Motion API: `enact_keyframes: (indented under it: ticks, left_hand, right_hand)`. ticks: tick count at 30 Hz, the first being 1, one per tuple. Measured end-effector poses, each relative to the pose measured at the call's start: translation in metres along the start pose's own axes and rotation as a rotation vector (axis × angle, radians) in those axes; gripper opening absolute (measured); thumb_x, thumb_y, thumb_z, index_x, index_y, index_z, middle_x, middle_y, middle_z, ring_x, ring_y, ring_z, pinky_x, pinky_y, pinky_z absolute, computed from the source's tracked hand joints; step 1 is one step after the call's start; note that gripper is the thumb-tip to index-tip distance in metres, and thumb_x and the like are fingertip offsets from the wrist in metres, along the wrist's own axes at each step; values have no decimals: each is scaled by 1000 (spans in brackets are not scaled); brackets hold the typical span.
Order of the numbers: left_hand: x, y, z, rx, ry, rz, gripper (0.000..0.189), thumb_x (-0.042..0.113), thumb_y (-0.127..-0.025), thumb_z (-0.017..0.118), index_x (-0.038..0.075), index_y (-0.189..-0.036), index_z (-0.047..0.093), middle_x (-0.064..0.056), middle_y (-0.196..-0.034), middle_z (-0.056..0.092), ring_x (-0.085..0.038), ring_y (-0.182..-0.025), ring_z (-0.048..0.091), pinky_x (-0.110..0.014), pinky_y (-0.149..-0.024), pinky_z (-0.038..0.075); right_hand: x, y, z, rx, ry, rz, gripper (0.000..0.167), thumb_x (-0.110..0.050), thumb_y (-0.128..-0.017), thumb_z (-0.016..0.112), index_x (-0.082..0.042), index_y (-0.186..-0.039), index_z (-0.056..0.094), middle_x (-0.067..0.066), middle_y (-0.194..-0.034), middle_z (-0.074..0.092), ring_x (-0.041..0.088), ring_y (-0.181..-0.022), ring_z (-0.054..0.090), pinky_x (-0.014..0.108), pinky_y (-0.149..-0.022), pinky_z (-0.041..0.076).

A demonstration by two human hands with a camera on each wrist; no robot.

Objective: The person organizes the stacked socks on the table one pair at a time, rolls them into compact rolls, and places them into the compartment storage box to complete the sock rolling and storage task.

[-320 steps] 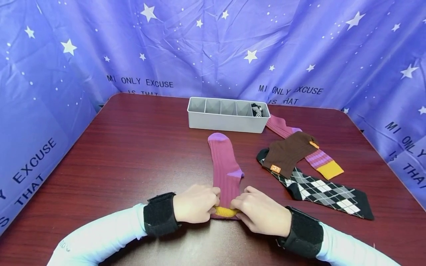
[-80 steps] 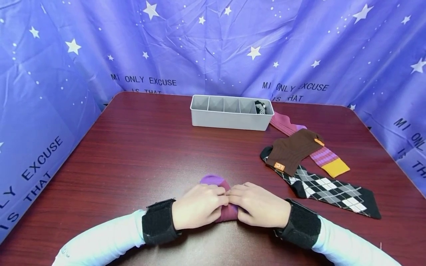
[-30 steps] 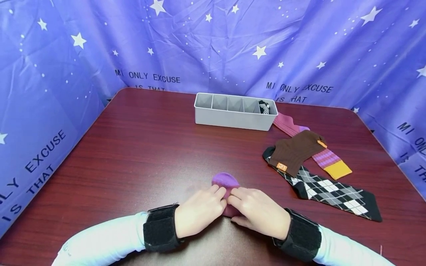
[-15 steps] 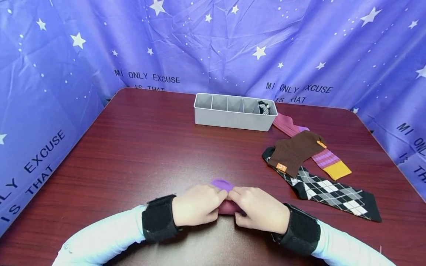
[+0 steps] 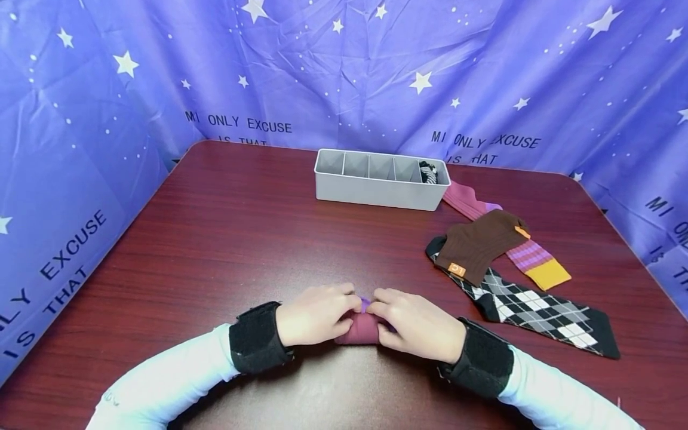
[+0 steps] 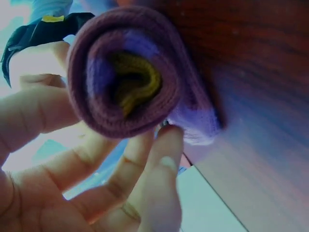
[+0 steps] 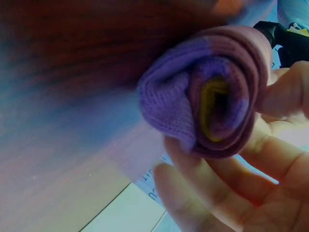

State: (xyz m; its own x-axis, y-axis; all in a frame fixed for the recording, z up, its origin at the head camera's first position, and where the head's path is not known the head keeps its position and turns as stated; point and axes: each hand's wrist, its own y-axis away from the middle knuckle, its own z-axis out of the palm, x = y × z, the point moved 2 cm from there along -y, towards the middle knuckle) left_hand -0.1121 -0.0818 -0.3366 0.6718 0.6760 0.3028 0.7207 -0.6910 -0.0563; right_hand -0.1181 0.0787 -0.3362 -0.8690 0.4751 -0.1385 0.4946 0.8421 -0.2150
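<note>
A plum-coloured sock (image 5: 359, 330) is rolled into a tight roll at the near middle of the table. My left hand (image 5: 316, 316) grips the roll's left end, thumb on the near side and fingers over the far side. At its right end, my right hand (image 5: 421, 325) holds it the same way. The left wrist view shows the sock roll (image 6: 166, 72) end-on, with a yellow cuff coiled at its core. Purple toe fabric lies along the outside of the sock roll (image 7: 166, 99) in the right wrist view. Fingers partly cover the roll in the head view.
A grey divided box (image 5: 378, 189) stands at the back, a black-and-white rolled item (image 5: 428, 173) in its right compartment. To the right lie a brown sock (image 5: 478, 245), a black-and-white argyle sock (image 5: 553, 316) and another plum sock with a yellow cuff (image 5: 548, 275).
The plum sock lay flat with only its cuff end folded; now it is rolled up almost to the purple toe. Both hands stay at its ends, shifting slightly.
</note>
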Motion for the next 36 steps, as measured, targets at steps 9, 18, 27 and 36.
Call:
enact_keyframes:
  ticks: [9, 18, 27, 36]
  left_hand:
    - [4, 1, -1, 211, -86, 55, 10, 10, -73, 59, 17, -67, 55, 8, -69, 46, -6, -63, 46, -18, -48, 39]
    - [8, 5, -5, 181, -174, 50, 12, 29, -72, 63, 17, -71, 61, 7, -70, 47, -9, -64, 45, -22, -52, 38]
    - [5, 3, -2, 125, -238, 5, 22, 27, -63, 69, 14, -79, 61, 5, -75, 49, -11, -69, 48, -23, -53, 40]
    - [-7, -10, -8, -61, -186, -104, 13, 23, -71, 63, 16, -81, 66, 4, -82, 52, -15, -78, 53, -30, -60, 47]
  right_hand:
    - [-7, -1, -3, 161, 84, -98, 17, -5, -64, 59, -12, -78, 56, -5, -73, 44, 8, -65, 41, 20, -60, 38]
    - [-8, 3, -1, 71, 185, -75, 37, -29, -56, 74, -11, -81, 54, -3, -78, 47, 12, -67, 46, 27, -62, 40]
    - [0, -3, -1, 32, 162, -71, 22, -17, -63, 67, -11, -81, 56, -4, -73, 47, 11, -64, 46, 28, -62, 40]
    - [11, -13, 0, -61, 116, -20, 10, -14, -74, 59, -10, -84, 58, -3, -71, 50, 10, -60, 48, 28, -58, 40]
